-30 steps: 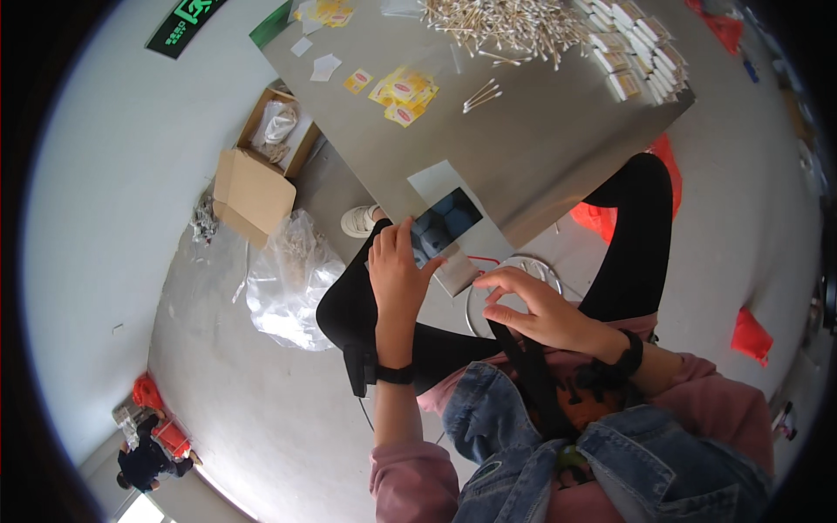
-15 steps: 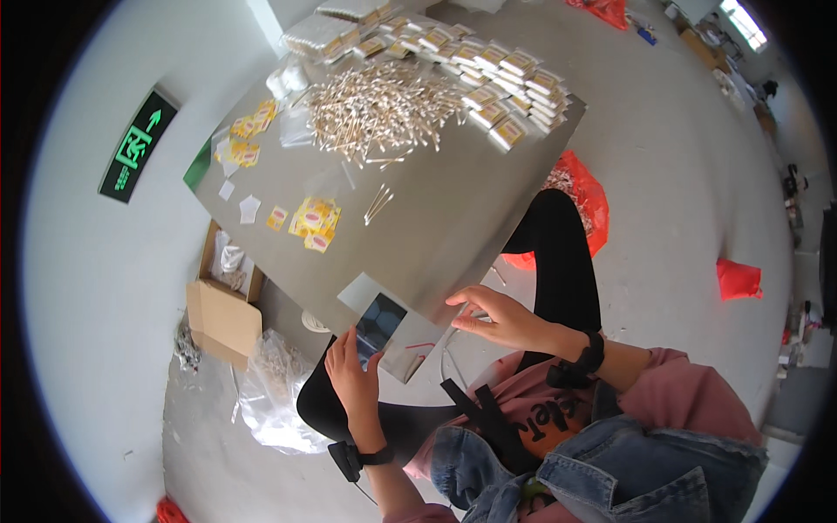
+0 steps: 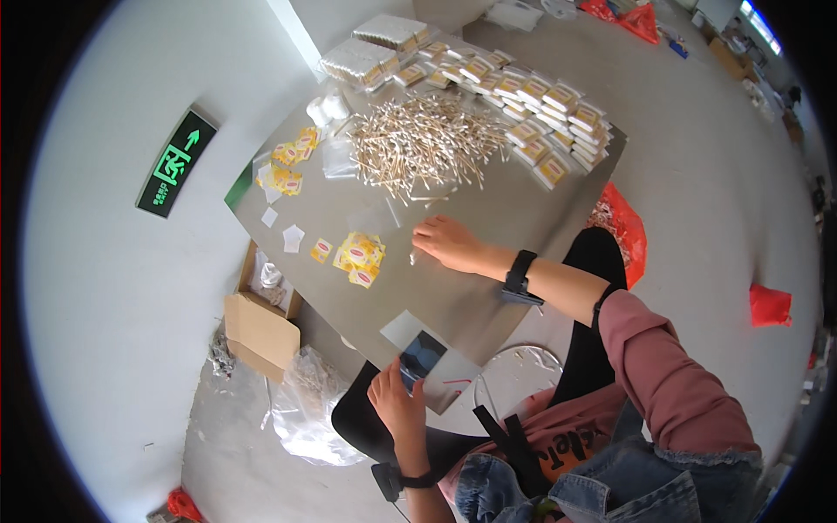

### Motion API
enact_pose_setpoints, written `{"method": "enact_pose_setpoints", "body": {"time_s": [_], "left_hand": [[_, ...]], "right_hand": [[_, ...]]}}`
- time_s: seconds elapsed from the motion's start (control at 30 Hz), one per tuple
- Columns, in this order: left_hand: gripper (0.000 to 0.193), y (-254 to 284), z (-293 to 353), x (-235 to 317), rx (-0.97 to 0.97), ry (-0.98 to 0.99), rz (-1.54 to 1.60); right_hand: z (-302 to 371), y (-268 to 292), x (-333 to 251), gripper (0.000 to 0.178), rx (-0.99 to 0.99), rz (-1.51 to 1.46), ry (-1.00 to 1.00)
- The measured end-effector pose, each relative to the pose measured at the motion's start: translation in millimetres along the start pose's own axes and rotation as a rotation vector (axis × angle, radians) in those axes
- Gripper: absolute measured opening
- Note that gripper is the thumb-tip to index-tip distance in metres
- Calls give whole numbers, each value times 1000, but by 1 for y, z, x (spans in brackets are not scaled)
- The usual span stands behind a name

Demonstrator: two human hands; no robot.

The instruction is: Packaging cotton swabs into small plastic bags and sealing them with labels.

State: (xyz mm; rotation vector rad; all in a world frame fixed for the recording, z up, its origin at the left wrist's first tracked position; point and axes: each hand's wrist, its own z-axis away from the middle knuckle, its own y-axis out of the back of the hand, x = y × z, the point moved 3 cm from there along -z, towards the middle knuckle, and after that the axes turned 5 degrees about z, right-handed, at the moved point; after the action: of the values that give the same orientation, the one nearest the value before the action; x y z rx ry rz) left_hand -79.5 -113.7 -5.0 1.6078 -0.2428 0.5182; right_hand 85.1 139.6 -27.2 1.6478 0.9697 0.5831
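Note:
My right hand (image 3: 447, 245) reaches over the grey table (image 3: 344, 301) with its fingers closed on cotton swabs (image 3: 413, 258). Only their white tips show below the fingers; the rest is hidden. At the near table corner my left hand (image 3: 399, 405) has thumb and fingers apart, touching the edge of a dark, glossy rectangle (image 3: 423, 359). That rectangle lies on a pale sheet (image 3: 400, 327), and I cannot make out its kind. Left of my right hand is a small pile of yellow-and-white cards (image 3: 360, 256). Beyond it spreads a big heap of loose cotton swabs (image 3: 427, 144).
Packed swab packets (image 3: 549, 105) are stacked along the far right edge. More yellow cards (image 3: 283, 179) and clear bags (image 3: 338, 161) lie at the left. An opened cardboard box (image 3: 261, 336) and a plastic sack (image 3: 309, 410) stand on the floor. A red bag (image 3: 629, 235) sits right of the table.
My right hand has moved from the near table edge out over the table and closed on the loose swabs lying there. My left hand stays at the dark rectangle. The whole view has shifted.

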Motion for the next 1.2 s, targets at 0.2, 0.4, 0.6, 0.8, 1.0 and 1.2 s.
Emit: {"method": "enact_pose_setpoints", "body": {"time_s": [0.2, 0.4, 0.6, 0.8, 1.0, 1.2], "left_hand": [[45, 5, -73, 36, 93, -123, 106], [29, -30, -208, 83, 112, -3, 263], [41, -61, -305, 96, 238, 28, 63], [28, -76, -328, 101, 188, 112, 177], [14, -84, -275, 105, 185, 45, 238], [13, -86, -214, 107, 125, -69, 165]], "right_hand": [[46, 13, 13, 5, 58, -112, -8], [57, 23, 50, 7, 111, -158, -162], [47, 20, 78, 10, 175, -205, -219], [48, 20, 84, 7, 183, -235, -212], [52, 18, 83, 7, 206, -253, -189], [52, 15, 73, 6, 212, -316, -121]]}}
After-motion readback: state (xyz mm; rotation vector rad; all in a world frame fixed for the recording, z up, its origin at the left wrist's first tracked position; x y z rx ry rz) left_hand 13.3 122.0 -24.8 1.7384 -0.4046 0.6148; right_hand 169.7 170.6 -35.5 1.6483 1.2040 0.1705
